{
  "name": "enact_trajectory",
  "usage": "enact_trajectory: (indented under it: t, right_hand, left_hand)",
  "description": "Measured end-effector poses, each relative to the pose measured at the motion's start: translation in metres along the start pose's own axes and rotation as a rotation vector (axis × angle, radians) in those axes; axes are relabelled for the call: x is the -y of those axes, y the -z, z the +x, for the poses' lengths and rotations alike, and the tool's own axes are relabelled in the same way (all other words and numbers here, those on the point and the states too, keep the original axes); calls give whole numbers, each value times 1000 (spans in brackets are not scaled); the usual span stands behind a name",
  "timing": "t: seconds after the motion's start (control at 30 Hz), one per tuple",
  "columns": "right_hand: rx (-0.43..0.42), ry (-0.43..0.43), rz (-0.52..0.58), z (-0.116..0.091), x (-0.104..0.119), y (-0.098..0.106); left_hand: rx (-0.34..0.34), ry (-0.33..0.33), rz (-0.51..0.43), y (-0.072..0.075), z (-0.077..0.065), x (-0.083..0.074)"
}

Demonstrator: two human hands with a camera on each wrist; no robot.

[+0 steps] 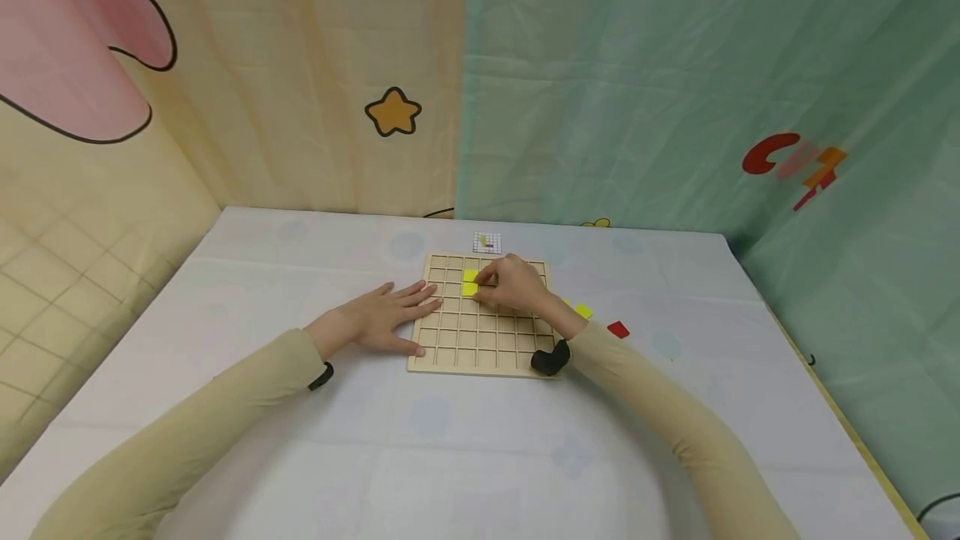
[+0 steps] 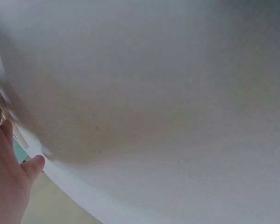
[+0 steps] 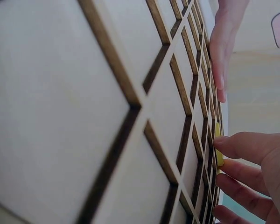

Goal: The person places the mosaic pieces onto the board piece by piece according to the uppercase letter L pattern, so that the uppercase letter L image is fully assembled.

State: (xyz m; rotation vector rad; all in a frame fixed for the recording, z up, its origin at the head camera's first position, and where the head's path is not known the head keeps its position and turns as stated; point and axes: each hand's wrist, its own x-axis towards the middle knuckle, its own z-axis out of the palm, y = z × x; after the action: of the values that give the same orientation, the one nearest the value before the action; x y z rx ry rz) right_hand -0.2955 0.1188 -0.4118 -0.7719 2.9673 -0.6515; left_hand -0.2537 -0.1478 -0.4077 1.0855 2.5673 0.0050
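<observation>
A wooden grid board [image 1: 446, 359] with square cells lies flat on the table. My left hand [image 1: 384, 319] rests with spread fingers over its left edge; in the left wrist view only part of that hand [image 2: 8, 172] shows. At the upper middle of the grid, two yellow square tiles sit one above the other, an upper tile [image 1: 470, 275] and a lower tile [image 1: 469, 289]. My right hand [image 1: 516, 284] pinches a yellow tile [image 3: 218, 151] between thumb and fingertip at the board's surface, as the right wrist view shows.
A small printed card [image 1: 487, 242] with a coloured grid pattern lies just beyond the board. Right of the board are a yellow tile [image 1: 583, 311], partly behind the right forearm, and a red tile [image 1: 618, 329]. Printed curtains [image 1: 615, 90] hang behind the white-covered table [image 1: 465, 473].
</observation>
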Motion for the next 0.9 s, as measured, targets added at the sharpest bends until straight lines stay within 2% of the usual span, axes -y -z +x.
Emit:
enact_trajectory:
  t: [0.53,0.77,0.9]
  right_hand:
    - [-1,6,21,-1,-2,0]
    - [-25,6,41,-7,-3,6]
    - [-29,-22,33,-10,-8,12]
  left_hand:
    - [-13,-9,3,-1,-1,0]
    - [-11,-8,15,0,0,0]
    - [-3,-7,11,0,0,-1]
